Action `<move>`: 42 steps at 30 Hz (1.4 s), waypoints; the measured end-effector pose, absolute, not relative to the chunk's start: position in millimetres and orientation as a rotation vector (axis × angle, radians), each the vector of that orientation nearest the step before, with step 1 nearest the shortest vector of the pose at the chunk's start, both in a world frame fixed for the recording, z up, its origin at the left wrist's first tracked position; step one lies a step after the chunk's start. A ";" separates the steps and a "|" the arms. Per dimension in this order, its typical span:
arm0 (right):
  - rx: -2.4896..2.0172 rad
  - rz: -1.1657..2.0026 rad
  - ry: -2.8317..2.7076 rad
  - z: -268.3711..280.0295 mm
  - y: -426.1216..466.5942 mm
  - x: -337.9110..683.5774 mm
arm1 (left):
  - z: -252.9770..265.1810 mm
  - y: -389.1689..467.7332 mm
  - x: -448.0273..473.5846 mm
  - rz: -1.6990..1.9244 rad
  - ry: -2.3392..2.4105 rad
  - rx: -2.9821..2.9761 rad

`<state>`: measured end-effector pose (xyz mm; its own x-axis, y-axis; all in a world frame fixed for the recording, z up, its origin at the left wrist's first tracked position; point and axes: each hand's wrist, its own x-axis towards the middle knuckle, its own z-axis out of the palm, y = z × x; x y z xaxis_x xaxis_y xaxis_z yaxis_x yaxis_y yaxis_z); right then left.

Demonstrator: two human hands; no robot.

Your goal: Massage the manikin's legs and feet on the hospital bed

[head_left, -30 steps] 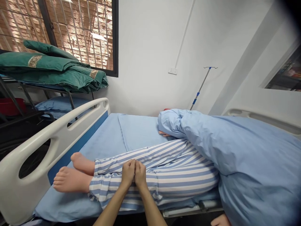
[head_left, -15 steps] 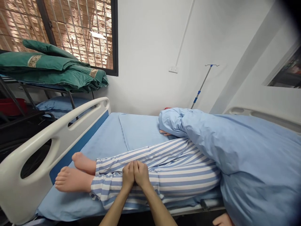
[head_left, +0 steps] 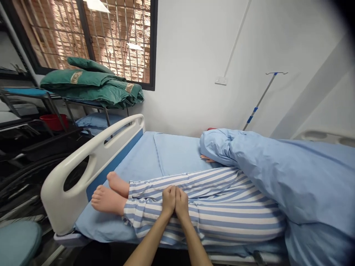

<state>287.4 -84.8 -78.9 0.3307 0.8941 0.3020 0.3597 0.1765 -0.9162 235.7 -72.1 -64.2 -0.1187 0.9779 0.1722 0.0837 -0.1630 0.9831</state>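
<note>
My left hand (head_left: 168, 201) and my right hand (head_left: 181, 203) are side by side, closed and touching along the thumbs. Both are in front of the lower legs of blue-and-white striped trousers (head_left: 238, 214); I cannot tell whether they rest on the cloth. Nothing shows in either hand, though the undersides of the fingers are hidden. The trousers are on a lying figure that looks like a manikin, with bare feet (head_left: 109, 199) toward the footboard. A light blue quilt (head_left: 257, 170) covers its upper part, and fingers (head_left: 207, 159) peek out under its edge.
The bed has a light blue sheet (head_left: 180, 147) and a cream footboard (head_left: 66, 166). An IV pole (head_left: 260, 99) stands by the wall. Folded green quilts (head_left: 94, 85) lie below the window. At lower left are a wheelchair (head_left: 36, 155) and a pale blue-green stool (head_left: 19, 242).
The view has turned left, so the bed appears shifted right and more of the wheelchair and the stool show. My hands stay together in front of the striped legs.
</note>
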 end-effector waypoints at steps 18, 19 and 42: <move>-1.365 0.501 -1.193 -69.7 -92.0 288.2 | -78.9 -72.1 233.6 1.310 1.358 1.500; -1.358 0.490 -1.190 -67.5 -92.1 287.7 | -79.7 -71.8 234.0 1.305 1.359 1.504; -1.268 0.337 -1.160 -60.1 -94.2 296.1 | -72.6 -73.3 252.4 1.349 1.371 1.486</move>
